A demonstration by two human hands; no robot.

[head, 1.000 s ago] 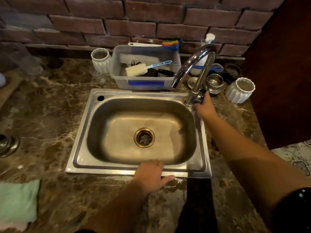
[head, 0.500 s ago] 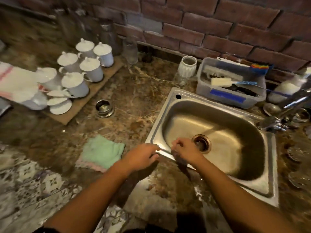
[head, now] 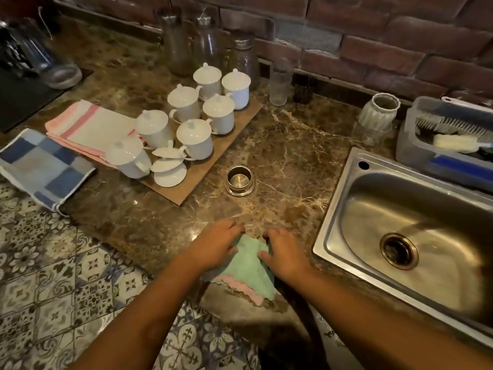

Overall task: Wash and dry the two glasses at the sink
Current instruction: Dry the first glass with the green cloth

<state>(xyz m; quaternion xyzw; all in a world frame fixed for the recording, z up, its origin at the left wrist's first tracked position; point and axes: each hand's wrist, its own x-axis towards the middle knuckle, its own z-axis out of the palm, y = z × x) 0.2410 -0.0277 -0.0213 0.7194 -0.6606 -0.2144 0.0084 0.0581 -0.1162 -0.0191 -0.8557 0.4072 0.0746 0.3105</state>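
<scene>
A green cloth [head: 248, 271] with a pink scalloped edge lies at the front edge of the marble counter, left of the steel sink [head: 336, 209]. My left hand [head: 216, 244] holds the cloth's left side, and my right hand [head: 285, 256] pinches its right side with the thumb on top. One clear glass [head: 278, 84] stands by the brick wall. Another clear glass [head: 369, 133] stands in front of a white ribbed cup [head: 378, 110] near the sink's back left corner. The sink basin holds nothing.
A wooden board [head: 213, 166] carries several white lidded cups. A small steel cup [head: 239, 180] stands mid-counter. Folded towels [head: 88, 126] lie at the left, glass jars [head: 208, 41] line the wall, and a grey tub [head: 440, 164] of brushes sits behind the sink.
My view has swung left from the sink. My right hand left the tap and my left hand left the sink rim. Both hands moved to the green cloth and took hold of it.
</scene>
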